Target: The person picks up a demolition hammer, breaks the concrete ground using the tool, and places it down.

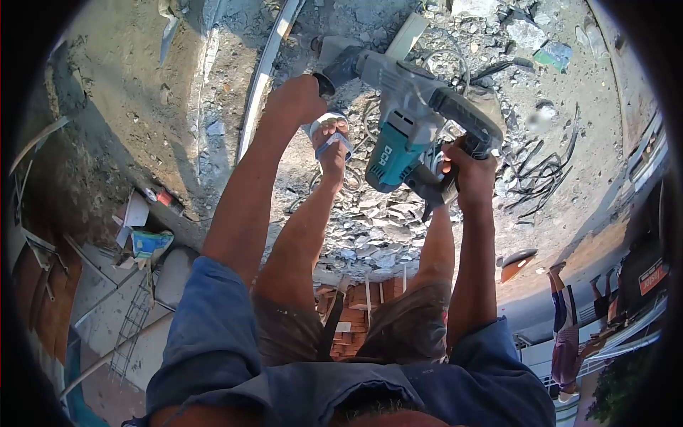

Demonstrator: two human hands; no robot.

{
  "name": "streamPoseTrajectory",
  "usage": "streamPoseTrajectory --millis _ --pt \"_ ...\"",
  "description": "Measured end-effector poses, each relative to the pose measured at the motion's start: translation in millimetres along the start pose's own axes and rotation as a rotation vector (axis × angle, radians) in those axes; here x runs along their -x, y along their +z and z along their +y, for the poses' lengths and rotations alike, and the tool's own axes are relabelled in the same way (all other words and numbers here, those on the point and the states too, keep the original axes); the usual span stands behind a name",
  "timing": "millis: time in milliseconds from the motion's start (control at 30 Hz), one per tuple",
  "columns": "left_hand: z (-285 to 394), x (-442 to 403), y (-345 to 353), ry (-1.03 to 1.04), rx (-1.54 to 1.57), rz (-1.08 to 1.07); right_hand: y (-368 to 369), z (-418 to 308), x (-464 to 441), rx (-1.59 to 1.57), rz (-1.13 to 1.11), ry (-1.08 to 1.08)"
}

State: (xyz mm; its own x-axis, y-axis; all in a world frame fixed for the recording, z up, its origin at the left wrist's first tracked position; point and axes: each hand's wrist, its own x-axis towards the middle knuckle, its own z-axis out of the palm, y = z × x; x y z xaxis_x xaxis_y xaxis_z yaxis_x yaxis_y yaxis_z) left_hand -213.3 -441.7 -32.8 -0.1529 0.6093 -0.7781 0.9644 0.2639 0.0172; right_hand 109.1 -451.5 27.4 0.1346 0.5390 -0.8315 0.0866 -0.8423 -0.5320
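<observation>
A teal-and-grey power tool [402, 135] marked DCA is held across the upper middle, above broken rubble [388, 228]. My left hand [297, 101] is closed round its black side handle [325, 85], left of the body. My right hand [471, 171] is wrapped round the black rear grip, below the curved black handle [466, 117]; part of that grip is hidden by the fingers. A sandalled foot [332, 139] stands on the ground just below my left hand. The other foot is hidden behind the tool.
A long pale strip [260, 82] lies at upper left. Loose black cables [551, 174] lie on the right. Stacked bricks [348, 327] show between the legs, and a wire frame [130, 334] is at lower left. Another person [565, 334] is at the right edge.
</observation>
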Motion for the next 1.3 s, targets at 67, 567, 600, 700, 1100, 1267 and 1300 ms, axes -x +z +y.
streamPoseTrajectory --millis 67,567,600,700,1100,1267,1300 --pt "-10.1 2.4 -22.1 0.023 -0.021 -0.034 8.8 10.1 13.4 -0.126 -0.032 0.032" --pt "2.6 -9.9 -42.0 0.042 0.096 -0.329 -3.1 0.9 7.1 -0.072 -0.108 0.077" --pt "9.4 -16.6 -47.6 0.048 0.101 -0.310 -8.3 -15.7 -5.6 -0.004 -0.131 0.086" --pt "16.9 -14.2 -44.9 -0.012 0.128 -0.260 -11.6 -38.3 -22.7 -0.016 -0.157 0.069" --pt "22.6 -37.3 -67.4 0.154 0.050 -0.264 -22.3 -75.4 -50.6 0.080 -0.175 0.122" --pt "20.2 8.6 -15.8 0.010 0.195 -0.049 -17.1 -37.9 -24.1 0.083 -0.119 -0.039" --pt "16.1 26.8 0.7 -0.126 0.137 -0.139 -8.0 -6.2 11.3 0.145 -0.022 -0.031"
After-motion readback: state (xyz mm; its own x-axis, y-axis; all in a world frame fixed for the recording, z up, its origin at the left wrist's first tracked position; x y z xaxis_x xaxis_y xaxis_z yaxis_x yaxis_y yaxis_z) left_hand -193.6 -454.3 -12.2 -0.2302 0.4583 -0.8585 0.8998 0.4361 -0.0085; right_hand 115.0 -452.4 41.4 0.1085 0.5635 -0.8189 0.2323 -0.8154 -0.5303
